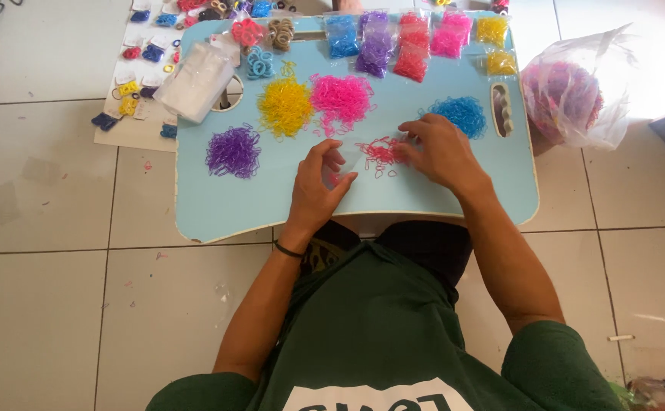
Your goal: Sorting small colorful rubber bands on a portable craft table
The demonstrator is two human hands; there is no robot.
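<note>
On light-blue tray, left hand pinching small clear bag, right hand spread open over red bands, filled packets beyond.

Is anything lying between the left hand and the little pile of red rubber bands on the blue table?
Nothing visible does. The left hand rests on the blue table just left of the red rubber bands, with only a small clear plastic bag at its fingertips. The right hand already touches the pile's right edge.
</note>
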